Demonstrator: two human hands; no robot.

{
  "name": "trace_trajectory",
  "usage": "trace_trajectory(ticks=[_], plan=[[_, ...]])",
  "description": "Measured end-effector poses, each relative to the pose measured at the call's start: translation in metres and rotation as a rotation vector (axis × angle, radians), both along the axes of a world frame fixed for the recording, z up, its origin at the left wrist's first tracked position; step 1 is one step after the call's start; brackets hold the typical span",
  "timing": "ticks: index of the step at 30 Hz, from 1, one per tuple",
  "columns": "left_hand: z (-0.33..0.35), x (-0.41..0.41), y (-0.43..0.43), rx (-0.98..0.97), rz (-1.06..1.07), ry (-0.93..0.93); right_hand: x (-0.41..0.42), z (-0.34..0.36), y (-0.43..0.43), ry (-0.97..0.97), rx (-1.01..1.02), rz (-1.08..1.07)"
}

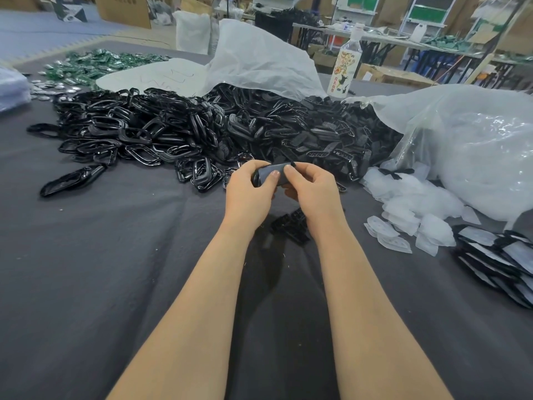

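Both hands hold one small black plastic part point(271, 175) above the dark cloth-covered table point(115, 269). My left hand point(249, 192) grips its left end with the thumb on top. My right hand point(313, 189) pinches its right end between thumb and fingers. Behind the hands lies a big heap of glossy black frames point(138, 137) on the left and matte black slotted pieces point(317, 134) on the right. A few black parts point(290, 226) lie on the cloth under my right wrist.
Translucent white pads point(409, 209) are strewn at the right beside a clear plastic bag point(476, 145). Stacked black-and-grey pieces point(496, 258) sit at the right edge. A drink bottle point(344, 64) stands behind the heap, a white sack point(259, 59) lies open, green parts point(95, 64) far left.
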State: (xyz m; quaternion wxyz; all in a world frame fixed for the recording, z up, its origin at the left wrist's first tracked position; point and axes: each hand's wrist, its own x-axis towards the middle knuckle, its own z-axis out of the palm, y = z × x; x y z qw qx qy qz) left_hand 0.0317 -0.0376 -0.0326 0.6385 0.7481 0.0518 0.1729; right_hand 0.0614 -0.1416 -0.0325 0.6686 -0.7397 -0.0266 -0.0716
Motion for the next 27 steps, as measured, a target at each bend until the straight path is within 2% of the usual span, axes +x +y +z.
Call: trace_trajectory(ticks=[9, 19, 27], plan=[[-0.0017, 0.0002, -0.001, -0.063, -0.025, 0.011, -0.0003, 0.0009, -0.0012, -0.039, 0.01, 0.002], [0.0005, -0.0011, 0.0001, -0.091, 0.003, 0.019, -0.0021, 0.0044, 0.001, 0.079, 0.139, 0.06], [0.0012, -0.0013, -0.0009, -0.102, -0.021, 0.013, -0.005, 0.0048, 0.0039, 0.013, 0.13, 0.029]])
